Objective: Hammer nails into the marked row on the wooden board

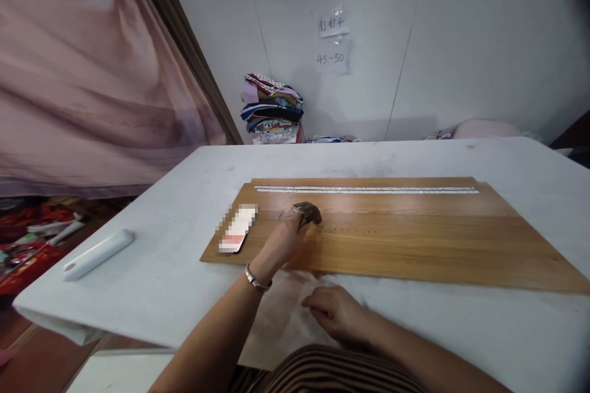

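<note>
One hand, the left (286, 238), is wrapped around a hammer (313, 214) just below its dark head, over the left part of a wooden board (437, 239). Several loose nails (286, 214) lie beside the hammer head, and a row of small nails (348, 230) runs to the right from near it. The right hand (335, 310) is curled near the board's front edge, apart from the hammer; the view is too poor to tell whether its fingers close on anything. Two pale measuring strips (366, 190) lie along the far side of the board, and a blurred-out phone (238, 228) rests at its left end. Farther left, on the white table (170, 221), lies a white handle-shaped object (98, 255). Folded clothes (273, 112) are piled beyond.
</note>
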A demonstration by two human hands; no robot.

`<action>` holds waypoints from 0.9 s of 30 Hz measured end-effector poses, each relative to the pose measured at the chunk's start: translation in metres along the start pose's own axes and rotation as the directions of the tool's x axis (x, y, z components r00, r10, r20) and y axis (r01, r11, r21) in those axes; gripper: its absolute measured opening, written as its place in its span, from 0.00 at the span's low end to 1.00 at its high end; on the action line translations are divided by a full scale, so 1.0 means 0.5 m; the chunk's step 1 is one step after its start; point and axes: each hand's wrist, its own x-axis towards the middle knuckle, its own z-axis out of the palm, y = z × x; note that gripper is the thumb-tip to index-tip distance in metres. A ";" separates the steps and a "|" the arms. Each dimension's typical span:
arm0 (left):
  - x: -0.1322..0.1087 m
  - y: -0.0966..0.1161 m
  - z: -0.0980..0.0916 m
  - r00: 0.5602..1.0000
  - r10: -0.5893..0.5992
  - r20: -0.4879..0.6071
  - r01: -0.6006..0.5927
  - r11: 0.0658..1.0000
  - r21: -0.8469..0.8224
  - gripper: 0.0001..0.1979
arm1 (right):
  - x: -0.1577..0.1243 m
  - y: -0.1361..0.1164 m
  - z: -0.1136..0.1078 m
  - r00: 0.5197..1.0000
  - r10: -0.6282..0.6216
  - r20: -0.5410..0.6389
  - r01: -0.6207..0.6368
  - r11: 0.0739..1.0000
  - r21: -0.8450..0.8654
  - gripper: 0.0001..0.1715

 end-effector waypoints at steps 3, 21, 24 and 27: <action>0.001 0.006 -0.007 0.999 0.040 0.024 -0.040 0.999 0.004 0.11 | 0.000 0.001 0.002 1.000 -0.008 -0.013 0.008 1.000 0.006 0.19; -0.002 -0.002 0.002 0.999 0.002 0.048 -0.002 1.000 -0.009 0.10 | -0.003 0.003 0.003 1.000 0.002 0.007 -0.002 1.000 0.017 0.19; -0.002 -0.001 -0.004 1.000 0.006 0.030 -0.006 1.000 0.007 0.11 | -0.002 0.001 0.000 1.000 0.003 0.013 -0.003 1.000 0.014 0.19; -0.003 -0.003 -0.007 0.999 -0.033 0.025 0.033 0.999 0.022 0.11 | -0.002 0.001 0.001 1.000 -0.005 0.003 0.005 1.000 0.015 0.18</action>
